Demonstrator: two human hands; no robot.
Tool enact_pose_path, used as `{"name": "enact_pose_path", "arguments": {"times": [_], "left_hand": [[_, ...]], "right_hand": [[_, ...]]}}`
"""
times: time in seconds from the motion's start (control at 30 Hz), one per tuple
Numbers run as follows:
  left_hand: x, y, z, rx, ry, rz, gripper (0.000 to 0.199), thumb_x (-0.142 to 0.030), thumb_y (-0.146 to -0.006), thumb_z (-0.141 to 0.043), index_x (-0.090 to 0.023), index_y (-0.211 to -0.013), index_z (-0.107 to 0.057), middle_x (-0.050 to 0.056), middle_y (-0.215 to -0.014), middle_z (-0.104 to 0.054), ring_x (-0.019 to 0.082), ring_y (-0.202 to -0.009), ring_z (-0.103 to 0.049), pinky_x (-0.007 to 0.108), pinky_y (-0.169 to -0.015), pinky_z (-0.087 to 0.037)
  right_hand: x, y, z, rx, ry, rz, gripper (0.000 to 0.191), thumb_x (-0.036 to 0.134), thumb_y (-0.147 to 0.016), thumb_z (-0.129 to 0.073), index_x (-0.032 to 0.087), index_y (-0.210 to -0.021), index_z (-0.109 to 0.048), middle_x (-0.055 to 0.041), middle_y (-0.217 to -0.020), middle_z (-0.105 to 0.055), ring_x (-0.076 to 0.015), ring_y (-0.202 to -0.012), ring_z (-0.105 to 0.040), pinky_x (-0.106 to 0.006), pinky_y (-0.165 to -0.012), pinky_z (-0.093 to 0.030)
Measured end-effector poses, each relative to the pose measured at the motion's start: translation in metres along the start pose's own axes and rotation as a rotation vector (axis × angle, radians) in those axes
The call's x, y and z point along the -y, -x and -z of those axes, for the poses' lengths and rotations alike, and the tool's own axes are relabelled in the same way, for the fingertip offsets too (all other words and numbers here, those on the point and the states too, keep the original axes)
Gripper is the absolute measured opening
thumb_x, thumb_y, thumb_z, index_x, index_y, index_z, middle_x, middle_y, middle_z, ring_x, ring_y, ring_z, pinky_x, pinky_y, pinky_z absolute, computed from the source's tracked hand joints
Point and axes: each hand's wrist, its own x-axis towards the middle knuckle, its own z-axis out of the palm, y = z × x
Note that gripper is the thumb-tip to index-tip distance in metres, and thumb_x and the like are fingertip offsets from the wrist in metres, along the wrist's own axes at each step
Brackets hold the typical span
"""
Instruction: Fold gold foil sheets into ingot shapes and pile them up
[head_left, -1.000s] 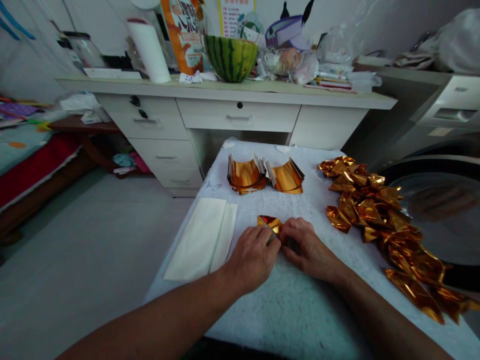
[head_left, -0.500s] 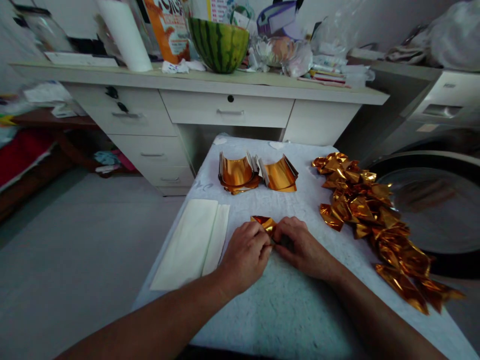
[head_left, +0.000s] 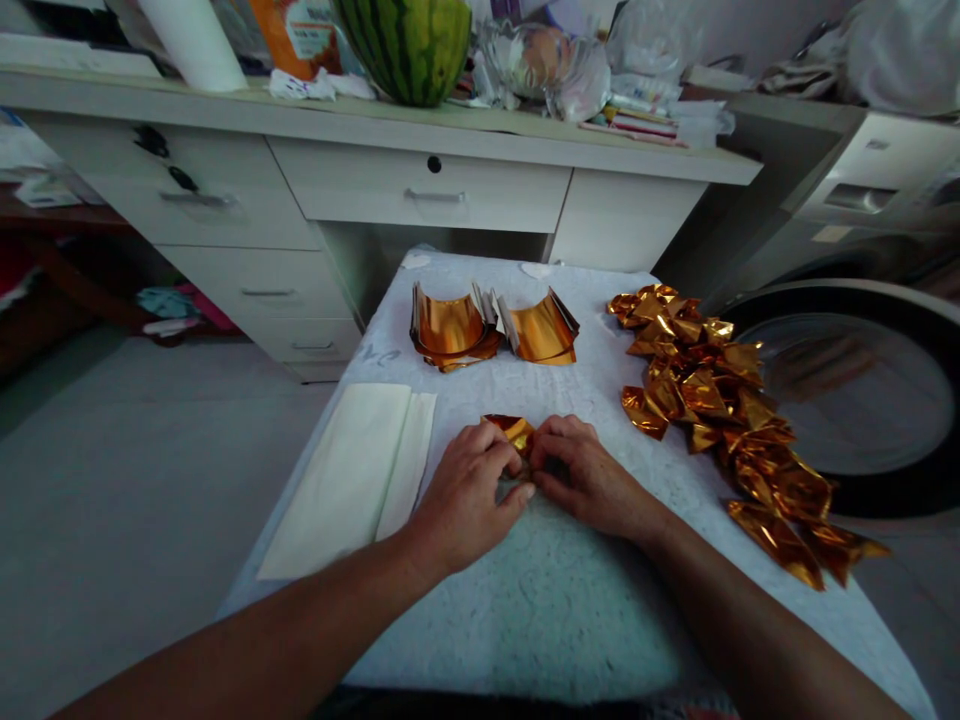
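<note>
One shiny, creased foil piece (head_left: 517, 431) is held by the left hand (head_left: 466, 488) and the right hand (head_left: 589, 478). Smooth, curved foil sheets (head_left: 451, 327) are stacked beyond it.

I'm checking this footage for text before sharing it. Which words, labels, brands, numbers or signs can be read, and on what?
None reads with certainty.
Tablecloth: grey script at its left side, perhaps "ve", too faint to confirm.
Orange pouch: print blurred, and cut off by the picture's top edge.
Washing machine: a mark on its front panel, too small to read.
</note>
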Motion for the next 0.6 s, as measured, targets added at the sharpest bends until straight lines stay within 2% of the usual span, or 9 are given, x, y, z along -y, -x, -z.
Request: {"name": "enact_pose_path", "arguments": {"times": [0.1,0.3,0.6], "left_hand": [[0.0013,-0.0004,-0.0004,-0.005,0.007,-0.006,0.011,-0.009,-0.081,-0.06,-0.019,-0.077,-0.06,0.002,-0.092,-0.055,0.02,-0.093,-0.053,0.039,-0.086,-0.047],[0.0011,-0.0022,-0.0003,-0.015,-0.036,0.009,0.012,-0.01,-0.086,-0.055,-0.018,-0.078,-0.059,0.004,-0.094,-0.053,0.02,-0.095,-0.051,0.04,-0.088,-0.046],[0.0038,-0.0033,-0.0073,-0.045,-0.123,0.016,0.014,-0.006,-0.081,-0.055,-0.018,-0.075,-0.053,0.005,-0.095,-0.052,0.022,-0.097,-0.05,0.04,-0.087,-0.046]], "right_hand": [[0.0002,-0.001,-0.0008,-0.016,-0.007,-0.005,0.01,0.01,-0.081,-0.061,0.019,-0.08,-0.056,-0.0023,-0.089,-0.058,-0.0192,-0.088,-0.051,-0.036,-0.081,-0.035],[-0.0018,-0.0004,-0.0037,-0.066,-0.038,-0.047,0.02,0.007,-0.077,-0.063,0.019,-0.09,-0.053,-0.002,-0.09,-0.06,-0.0194,-0.088,-0.051,-0.035,-0.08,-0.036],[-0.0052,0.0001,-0.0086,-0.111,-0.045,-0.042,0.022,0.014,-0.082,-0.063,0.021,-0.1,-0.053,-0.002,-0.093,-0.064,-0.0198,-0.088,-0.053,-0.037,-0.082,-0.037]]}}
